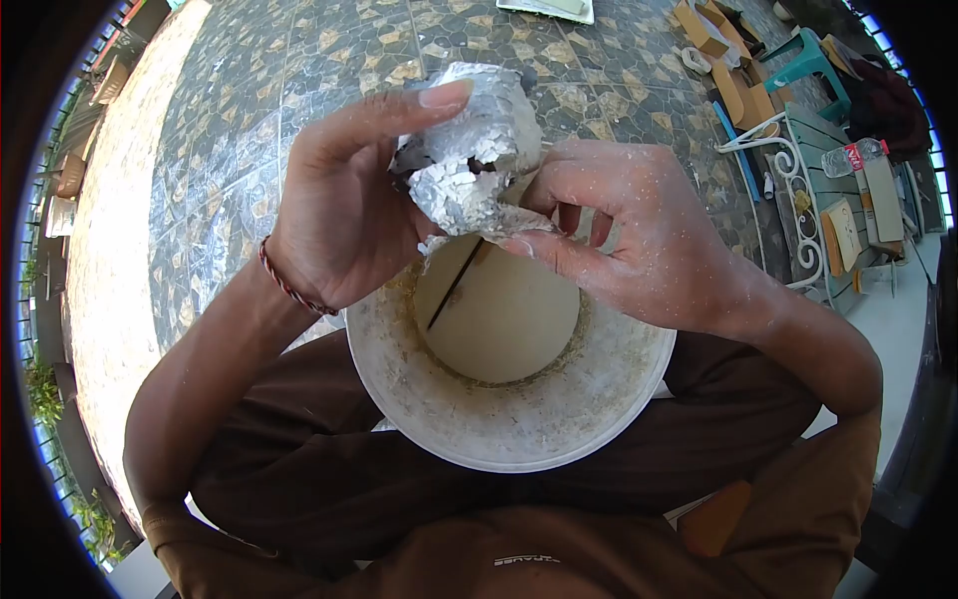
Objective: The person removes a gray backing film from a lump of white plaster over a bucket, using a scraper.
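A silvery, flaking lump (479, 130), crumpled like foil or peeling paint, is held up over a wide-rimmed pale vessel (509, 434). My left hand (349, 190) grips the lump from the left, thumb across its top. At its lower right edge, my right hand (629, 225) pinches a ragged bit between thumb and fingers. White specks dot the right hand. Inside the vessel is a cloudy, cream-coloured surface (509, 329), with a thin dark stick (454, 285) slanting across it. The lump hides the vessel's far rim.
The vessel sits between crossed legs in dark trousers (299, 429). Beyond is a stone-patterned tile floor (329, 60). To the right stand a bench with white scrollwork (798, 200), a plastic bottle (853, 157), a teal stool (813, 65) and cardboard boxes (738, 90). A white tray (514, 8) lies at the top.
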`<state>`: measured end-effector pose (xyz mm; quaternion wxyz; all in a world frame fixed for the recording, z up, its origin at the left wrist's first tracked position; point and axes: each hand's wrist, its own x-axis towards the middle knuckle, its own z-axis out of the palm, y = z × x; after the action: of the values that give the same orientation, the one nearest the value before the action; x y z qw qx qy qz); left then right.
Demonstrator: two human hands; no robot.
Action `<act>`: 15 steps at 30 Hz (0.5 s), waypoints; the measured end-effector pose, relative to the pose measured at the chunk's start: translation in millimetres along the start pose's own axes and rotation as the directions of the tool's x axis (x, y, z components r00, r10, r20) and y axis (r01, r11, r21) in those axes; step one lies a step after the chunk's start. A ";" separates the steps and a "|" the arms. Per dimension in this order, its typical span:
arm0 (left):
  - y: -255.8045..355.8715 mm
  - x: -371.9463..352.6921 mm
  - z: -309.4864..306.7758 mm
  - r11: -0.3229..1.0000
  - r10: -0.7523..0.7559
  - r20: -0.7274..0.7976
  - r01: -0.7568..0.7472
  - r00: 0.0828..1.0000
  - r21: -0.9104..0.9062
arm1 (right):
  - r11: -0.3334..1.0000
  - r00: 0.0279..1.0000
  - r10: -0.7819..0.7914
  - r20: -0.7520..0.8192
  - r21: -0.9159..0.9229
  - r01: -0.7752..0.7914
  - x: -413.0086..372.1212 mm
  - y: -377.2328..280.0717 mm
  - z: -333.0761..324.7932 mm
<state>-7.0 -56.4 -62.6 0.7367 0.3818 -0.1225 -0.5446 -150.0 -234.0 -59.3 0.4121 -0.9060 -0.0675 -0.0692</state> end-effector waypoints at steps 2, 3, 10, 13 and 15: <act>0.5 2.1 -3.1 0.996 -0.019 0.055 0.014 0.998 0.084 | 0.969 0.998 -0.054 0.019 -0.240 0.057 -0.9 -4.0 -5.0; 1.0 3.2 -4.2 0.985 -0.044 0.108 0.025 0.993 0.169 | 0.969 0.998 -0.054 0.017 -0.242 0.057 -1.4 -2.7 -5.2; 5.8 -2.9 1.3 0.872 -0.031 -0.049 0.051 0.998 0.487 | 0.829 0.963 -0.264 -0.061 -0.525 0.194 -9.5 -5.1 -11.5; 7.4 -4.4 -2.1 0.884 -0.026 -0.063 0.052 0.998 0.464 | 0.864 0.977 -0.205 -0.058 -0.481 0.152 -13.8 -2.8 -13.3; 7.1 -4.3 -3.7 0.902 0.004 0.021 -0.013 1.000 0.431 | 0.902 0.986 -0.148 -0.072 -0.418 0.105 -16.1 -1.5 -13.0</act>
<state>-1.4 -50.1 -59.2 0.6352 0.5294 -0.2486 -0.5045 -167.0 -243.9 -52.7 0.2087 -0.9616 -0.0890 -0.1545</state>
